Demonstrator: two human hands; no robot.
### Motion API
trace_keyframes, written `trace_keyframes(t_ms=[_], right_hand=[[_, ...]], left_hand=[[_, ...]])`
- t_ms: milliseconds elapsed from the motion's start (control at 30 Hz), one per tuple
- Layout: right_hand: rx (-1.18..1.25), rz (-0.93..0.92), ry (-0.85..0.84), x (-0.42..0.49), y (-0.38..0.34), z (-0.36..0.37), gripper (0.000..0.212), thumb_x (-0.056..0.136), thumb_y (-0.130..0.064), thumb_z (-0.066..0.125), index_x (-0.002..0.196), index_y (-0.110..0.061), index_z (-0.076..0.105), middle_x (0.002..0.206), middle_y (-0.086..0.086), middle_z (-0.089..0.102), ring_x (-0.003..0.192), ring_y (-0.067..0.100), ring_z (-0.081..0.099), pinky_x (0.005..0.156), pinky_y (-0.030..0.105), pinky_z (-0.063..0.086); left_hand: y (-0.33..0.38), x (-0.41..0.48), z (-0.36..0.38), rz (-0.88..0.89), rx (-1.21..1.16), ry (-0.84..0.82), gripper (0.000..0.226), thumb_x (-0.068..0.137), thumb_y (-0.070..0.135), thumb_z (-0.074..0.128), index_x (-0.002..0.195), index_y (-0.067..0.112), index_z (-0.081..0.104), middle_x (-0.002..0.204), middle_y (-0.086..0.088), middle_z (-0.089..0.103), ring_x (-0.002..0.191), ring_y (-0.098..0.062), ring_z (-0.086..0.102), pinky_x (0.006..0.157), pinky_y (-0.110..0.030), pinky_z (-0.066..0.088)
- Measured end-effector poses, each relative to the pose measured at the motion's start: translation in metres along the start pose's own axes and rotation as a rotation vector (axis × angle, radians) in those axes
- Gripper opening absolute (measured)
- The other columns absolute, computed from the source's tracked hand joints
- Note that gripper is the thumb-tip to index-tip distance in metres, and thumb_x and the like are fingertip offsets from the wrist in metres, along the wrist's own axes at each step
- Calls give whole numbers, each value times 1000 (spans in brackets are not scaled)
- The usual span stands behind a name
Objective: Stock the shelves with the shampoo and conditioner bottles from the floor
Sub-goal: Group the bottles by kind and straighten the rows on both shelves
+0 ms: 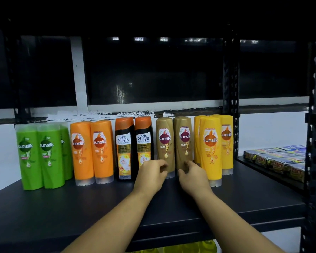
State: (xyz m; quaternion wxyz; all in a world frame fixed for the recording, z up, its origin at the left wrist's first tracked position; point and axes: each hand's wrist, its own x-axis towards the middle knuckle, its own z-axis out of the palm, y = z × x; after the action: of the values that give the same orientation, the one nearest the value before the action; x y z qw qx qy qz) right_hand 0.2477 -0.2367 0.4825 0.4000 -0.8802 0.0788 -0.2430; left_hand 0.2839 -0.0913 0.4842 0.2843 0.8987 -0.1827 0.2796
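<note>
We look along a dark shelf (44,212) that carries a full row of upright bottles at its back edge: green bottles (40,156) at the far left, then orange bottles (91,152), two black Shayla bottles (133,147), two brown bottles (173,145), and yellow bottles (213,148) at the right end, with boxed goods (275,161) on the neighbouring shelf further right. All stand cap-down on their flat clear lids, shoulder to shoulder. We judge them rigid plastic, moderately heavy if full, with smooth glossy sides that could slip; standing on a narrow cap they would tip easily if nudged high, so the best hold seems to be around the lower body, thumb one side and fingers the other. Both arms reach in from below toward the brown pair. Our left hand (151,174) sits at the foot of the left brown bottle, fingers curled and loose, just beside it or barely touching; we cannot tell which. Our right hand (192,174) is at the base of the right brown bottle, fingers likewise spread and not clamped on anything.
</note>
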Motion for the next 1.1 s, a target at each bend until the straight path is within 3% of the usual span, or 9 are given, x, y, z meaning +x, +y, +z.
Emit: trace_keyframes(t_ms=[233, 633, 767, 833, 1000, 1100], right_hand=[[-15, -19, -1, 5, 4, 4, 51, 100, -25, 56, 148, -11, 47, 144, 9, 57, 132, 28, 53, 106, 34, 46], [-62, -18, 4, 6, 3, 2, 48, 101, -23, 54, 147, -12, 50, 140, 9, 60, 130, 28, 54, 101, 33, 47], [-141, -31, -3, -3, 0, -4, 27, 98, -26, 58, 121, -11, 63, 118, 10, 68, 110, 27, 63, 90, 34, 54], [-188, -41, -63, -8, 2, -10, 23, 97, -27, 60, 114, -12, 64, 113, 8, 68, 104, 25, 63, 88, 36, 55], [-446, -278, -467, -30, 16, -58, 41, 101, -41, 53, 137, -23, 58, 138, 0, 60, 127, 21, 55, 103, 32, 45], [-463, -313, -576, -43, 27, -91, 52, 101, -51, 49, 147, -26, 51, 150, -5, 51, 136, 15, 48, 112, 32, 38]], left_hand=[[-2, 1, 4, -5, 27, -74, 45, 97, 20, 66, 141, 28, 62, 138, 4, 65, 131, -16, 56, 108, -26, 42], [-2, -4, 1, 23, 91, -163, 51, 98, 17, 62, 148, 27, 54, 146, 1, 59, 138, -20, 51, 115, -29, 40], [3, -15, -7, 42, 161, -293, 42, 99, 24, 59, 141, 21, 58, 136, -6, 63, 128, -26, 57, 105, -41, 50], [8, -20, -12, 49, 191, -363, 44, 101, 29, 56, 145, 23, 55, 140, -6, 61, 129, -26, 56, 105, -41, 50], [20, -30, -22, 55, 181, -567, 47, 105, 42, 47, 150, 28, 50, 154, 0, 50, 140, -22, 47, 114, -35, 39], [31, -38, -25, 82, 173, -616, 51, 104, 50, 46, 151, 31, 48, 158, 6, 45, 144, -18, 42, 119, -35, 34]])
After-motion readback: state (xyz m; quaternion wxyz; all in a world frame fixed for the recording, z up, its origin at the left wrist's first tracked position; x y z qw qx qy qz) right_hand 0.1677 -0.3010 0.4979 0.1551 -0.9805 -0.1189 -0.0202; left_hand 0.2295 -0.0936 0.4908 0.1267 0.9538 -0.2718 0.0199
